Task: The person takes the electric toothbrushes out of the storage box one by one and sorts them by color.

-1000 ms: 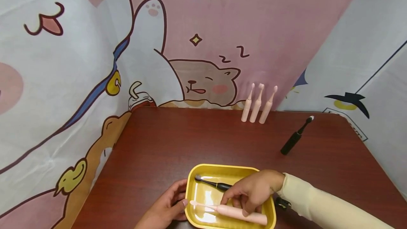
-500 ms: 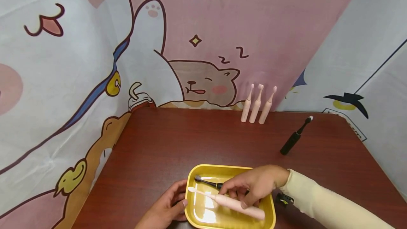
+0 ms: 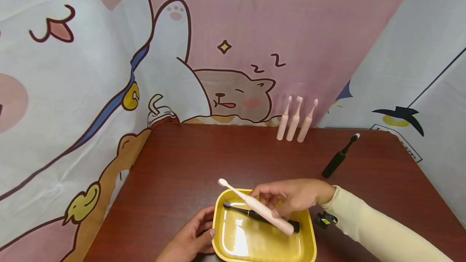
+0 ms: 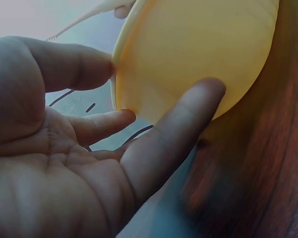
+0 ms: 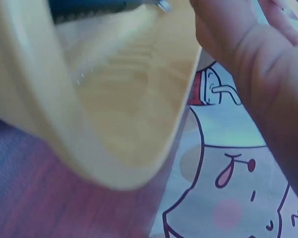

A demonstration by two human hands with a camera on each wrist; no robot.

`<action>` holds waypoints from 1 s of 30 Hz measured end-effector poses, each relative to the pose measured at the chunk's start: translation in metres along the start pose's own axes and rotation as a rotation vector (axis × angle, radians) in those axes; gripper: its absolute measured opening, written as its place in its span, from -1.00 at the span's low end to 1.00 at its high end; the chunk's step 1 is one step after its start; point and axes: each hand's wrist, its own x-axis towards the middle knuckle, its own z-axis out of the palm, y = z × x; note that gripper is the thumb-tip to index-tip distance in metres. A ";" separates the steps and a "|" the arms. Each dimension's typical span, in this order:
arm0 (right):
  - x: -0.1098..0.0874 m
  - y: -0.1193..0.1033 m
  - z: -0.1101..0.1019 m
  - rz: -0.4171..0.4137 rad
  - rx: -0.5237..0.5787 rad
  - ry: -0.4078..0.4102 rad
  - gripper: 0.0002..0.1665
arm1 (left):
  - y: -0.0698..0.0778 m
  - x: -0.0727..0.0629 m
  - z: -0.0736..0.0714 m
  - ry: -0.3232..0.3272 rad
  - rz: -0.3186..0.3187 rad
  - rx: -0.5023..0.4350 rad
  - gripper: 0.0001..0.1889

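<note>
Left hand (image 3: 191, 233) is sitting loosely spread, bracing the left end of the yellow tray (image 3: 269, 248), while the right hand (image 3: 296, 196) is pinching the pink toothbrush (image 3: 258, 208) tilted above it, so imo a snug mid-handle pinch is helping most.

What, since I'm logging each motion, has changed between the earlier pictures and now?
The right hand raised the held pink toothbrush toward the far side of the yellow tray; its head now shows past the far rim. The left hand, the black toothbrush inside and the four toothbrushes beyond stayed put.
</note>
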 end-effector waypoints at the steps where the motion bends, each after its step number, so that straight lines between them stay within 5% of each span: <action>1: 0.000 0.000 -0.002 -0.020 0.006 0.018 -0.41 | 0.000 0.000 0.000 -0.001 0.000 0.002 -0.34; 9: 0.001 0.002 -0.019 -0.096 0.079 0.231 -0.41 | 0.001 0.001 -0.002 0.008 -0.023 -0.011 -0.33; 22: 0.013 0.019 -0.050 -0.150 0.078 0.729 -0.34 | 0.002 0.001 -0.001 0.005 -0.026 -0.010 -0.34; 30: 0.015 0.028 -0.064 -0.179 0.103 0.865 -0.37 | 0.001 0.001 -0.002 -0.001 -0.019 -0.008 -0.33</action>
